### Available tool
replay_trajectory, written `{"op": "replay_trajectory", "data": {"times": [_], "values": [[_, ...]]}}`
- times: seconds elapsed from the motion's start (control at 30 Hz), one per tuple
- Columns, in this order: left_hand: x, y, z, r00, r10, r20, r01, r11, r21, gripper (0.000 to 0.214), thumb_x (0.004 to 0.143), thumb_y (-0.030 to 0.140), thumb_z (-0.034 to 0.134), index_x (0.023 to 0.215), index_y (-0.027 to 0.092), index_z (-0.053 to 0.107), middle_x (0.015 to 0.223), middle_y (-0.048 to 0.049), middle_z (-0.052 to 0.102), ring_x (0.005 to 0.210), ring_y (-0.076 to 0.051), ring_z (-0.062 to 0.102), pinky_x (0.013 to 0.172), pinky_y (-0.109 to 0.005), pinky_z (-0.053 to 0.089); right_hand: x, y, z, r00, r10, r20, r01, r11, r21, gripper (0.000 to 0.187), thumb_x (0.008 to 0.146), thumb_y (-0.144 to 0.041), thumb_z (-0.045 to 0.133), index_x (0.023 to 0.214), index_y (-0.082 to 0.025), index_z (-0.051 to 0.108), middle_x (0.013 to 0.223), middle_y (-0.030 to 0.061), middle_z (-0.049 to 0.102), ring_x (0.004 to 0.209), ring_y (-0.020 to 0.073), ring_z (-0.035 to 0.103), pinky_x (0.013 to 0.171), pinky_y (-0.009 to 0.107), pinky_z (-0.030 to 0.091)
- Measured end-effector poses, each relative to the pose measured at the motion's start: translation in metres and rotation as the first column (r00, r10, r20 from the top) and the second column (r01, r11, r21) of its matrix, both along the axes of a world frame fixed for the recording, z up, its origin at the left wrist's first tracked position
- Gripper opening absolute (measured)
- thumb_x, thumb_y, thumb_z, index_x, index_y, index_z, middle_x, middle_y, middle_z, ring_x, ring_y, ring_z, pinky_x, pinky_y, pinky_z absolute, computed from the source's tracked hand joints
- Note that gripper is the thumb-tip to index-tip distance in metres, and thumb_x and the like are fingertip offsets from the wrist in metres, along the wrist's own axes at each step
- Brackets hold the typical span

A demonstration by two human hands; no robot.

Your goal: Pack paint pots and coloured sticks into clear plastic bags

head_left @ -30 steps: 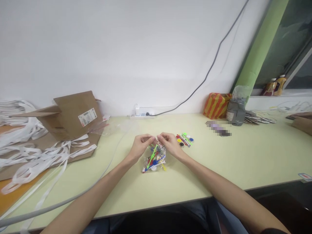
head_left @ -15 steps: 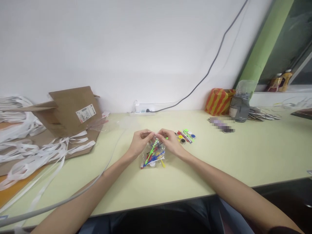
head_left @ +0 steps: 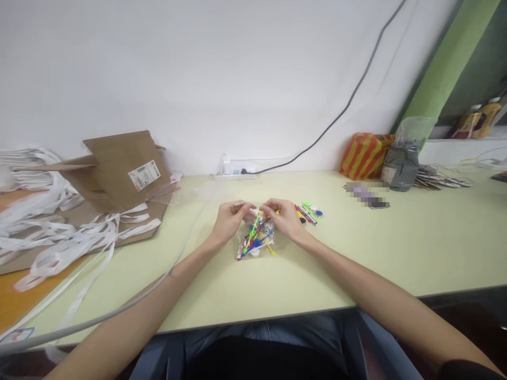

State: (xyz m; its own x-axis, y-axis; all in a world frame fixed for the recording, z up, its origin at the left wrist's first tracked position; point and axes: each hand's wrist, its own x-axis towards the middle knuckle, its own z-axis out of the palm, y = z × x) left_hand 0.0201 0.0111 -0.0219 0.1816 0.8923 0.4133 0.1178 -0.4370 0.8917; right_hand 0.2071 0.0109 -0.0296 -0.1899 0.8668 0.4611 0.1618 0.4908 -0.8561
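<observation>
The left hand [head_left: 228, 221] and right hand [head_left: 284, 219] meet over a clear plastic bag [head_left: 255, 243] lying flat on the bench [head_left: 400, 253]. Each grip looks pressed together, thumb against fingers, pinching the bag's upper edge, though the fingers partly hide how the film is held. Coloured plastic sticks [head_left: 250, 238] and small round pieces are already inside the bag. Just beyond the right hand, a small group of loose sticks and caps [head_left: 308, 212] in red, green, blue and yellow lies outside it.

Left of the bag stand a brown cardboard carton [head_left: 119, 171] and a tangle of white plastic strips [head_left: 67, 237]. Beyond it sits a power strip [head_left: 234, 177], and further right an orange-and-yellow striped bag [head_left: 366, 157] and a grey pouch [head_left: 401, 169].

Against the earlier frame, both grips remain together on the bag, while the right hand now covers more of the loose pieces and the bench sits higher in the view.
</observation>
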Motion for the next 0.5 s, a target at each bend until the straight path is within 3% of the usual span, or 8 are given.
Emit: {"op": "replay_trajectory", "data": {"times": [0.2,0.33,0.5], "values": [[-0.0057,-0.001,0.0052,1.0,0.023,0.009,-0.023,0.999,0.026,0.039,0.088,0.05,0.067,0.083,0.012,0.073,0.069,-0.0095,0.074,0.055,-0.018,0.067,0.051,-0.027,0.051,0.006,-0.0053,0.0092,0.974,-0.165,0.155,0.123,0.961,0.249,0.027,0.094,-0.038,0.057,0.076,-0.021,0.068,0.073,0.0036,0.07,0.074,0.0197,0.06,0.079,0.035,0.046],[-0.0061,-0.0007,0.0058,1.0,-0.023,0.015,0.023,1.0,0.005,0.041,0.091,0.05,0.064,0.086,0.011,0.072,0.074,-0.0112,0.075,0.056,-0.018,0.068,0.049,-0.026,0.05,0.0072,-0.0018,0.01,0.983,-0.159,0.094,0.142,0.976,0.166,0.031,0.094,-0.044,0.055,0.076,-0.02,0.064,0.074,0.0034,0.068,0.074,0.0181,0.06,0.073,0.032,0.048],[-0.0062,-0.0002,0.0058,0.998,-0.028,0.052,0.028,1.0,0.004,0.041,0.092,0.051,0.063,0.086,0.011,0.07,0.072,-0.0092,0.074,0.055,-0.017,0.068,0.049,-0.024,0.05,0.0028,-0.0035,0.0101,0.996,0.011,-0.085,-0.012,1.0,0.0,0.034,0.092,-0.051,0.058,0.082,-0.018,0.062,0.075,0.0033,0.069,0.071,0.0166,0.065,0.065,0.028,0.051]]}}
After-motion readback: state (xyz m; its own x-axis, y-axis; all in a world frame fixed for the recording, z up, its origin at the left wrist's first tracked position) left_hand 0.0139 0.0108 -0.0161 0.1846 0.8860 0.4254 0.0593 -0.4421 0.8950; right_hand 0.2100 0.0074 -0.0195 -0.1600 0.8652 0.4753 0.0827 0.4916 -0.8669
